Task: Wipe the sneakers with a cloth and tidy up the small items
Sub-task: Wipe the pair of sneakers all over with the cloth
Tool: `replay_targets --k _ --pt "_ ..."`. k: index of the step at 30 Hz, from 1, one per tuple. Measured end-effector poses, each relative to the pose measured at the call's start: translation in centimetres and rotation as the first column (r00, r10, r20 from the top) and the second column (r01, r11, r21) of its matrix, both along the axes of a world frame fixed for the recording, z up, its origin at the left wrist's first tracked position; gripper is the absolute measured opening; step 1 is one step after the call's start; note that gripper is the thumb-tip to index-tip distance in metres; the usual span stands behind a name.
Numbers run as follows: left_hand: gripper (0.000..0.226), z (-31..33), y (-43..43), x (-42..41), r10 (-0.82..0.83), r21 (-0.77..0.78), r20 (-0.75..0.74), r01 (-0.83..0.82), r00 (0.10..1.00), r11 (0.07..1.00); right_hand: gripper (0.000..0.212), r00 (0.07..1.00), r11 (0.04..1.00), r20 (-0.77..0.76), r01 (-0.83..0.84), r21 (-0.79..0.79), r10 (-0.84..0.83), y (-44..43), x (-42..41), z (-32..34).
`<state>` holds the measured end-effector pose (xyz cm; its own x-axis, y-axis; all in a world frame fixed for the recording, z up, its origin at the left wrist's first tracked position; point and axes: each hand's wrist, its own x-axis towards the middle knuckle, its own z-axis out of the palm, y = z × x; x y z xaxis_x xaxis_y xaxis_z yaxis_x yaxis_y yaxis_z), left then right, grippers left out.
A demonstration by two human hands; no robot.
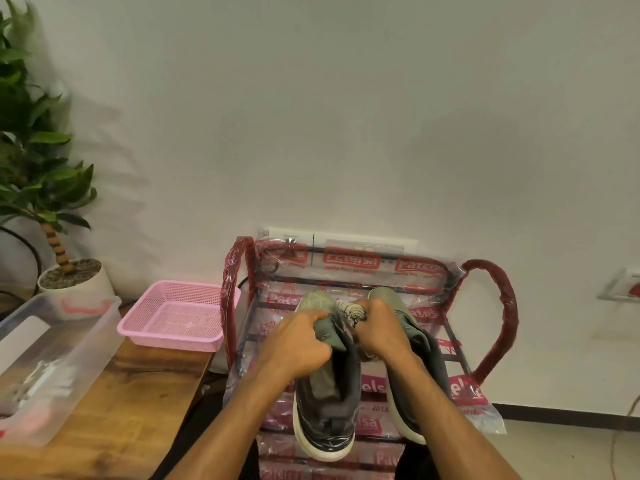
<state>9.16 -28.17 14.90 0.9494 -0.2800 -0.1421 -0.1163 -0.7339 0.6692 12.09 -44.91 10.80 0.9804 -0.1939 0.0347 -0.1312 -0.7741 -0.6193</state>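
— Where are the shoes?
— On the rack (504,296), the left sneaker (325,410) just beside the right sneaker (412,337), heels toward its near edge. The left hand (298,344) has its fingers curled round the left sneaker's collar. The right hand (381,330) pinches a bunched cloth (351,311).
— And left of the rack?
— A tabletop (138,393) with a pink basket (169,341) and a clear box (69,341), whose contents are too blurred to tell.
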Motion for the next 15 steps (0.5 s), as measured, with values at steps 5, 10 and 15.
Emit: replay_targets --k 5,10,15 --pt "0.060 -2.5 -1.4 -1.4 -0.121 0.181 0.171 0.089 0.978 0.979 0.022 0.989 0.999 0.148 -0.020 -0.025 0.023 -0.5 0.8 0.6" --pt "0.054 -3.6 -1.8 -2.0 -0.048 0.159 0.394 -0.017 0.918 0.987 0.047 0.943 0.929 0.170 -0.230 -0.291 0.287 -0.3 1.7 0.2" --pt "0.045 -4.0 -1.6 -1.9 0.008 0.103 0.454 -0.061 0.891 0.993 0.044 0.838 0.690 -0.037 -0.473 -0.548 0.544 -0.3 2.4 0.2"
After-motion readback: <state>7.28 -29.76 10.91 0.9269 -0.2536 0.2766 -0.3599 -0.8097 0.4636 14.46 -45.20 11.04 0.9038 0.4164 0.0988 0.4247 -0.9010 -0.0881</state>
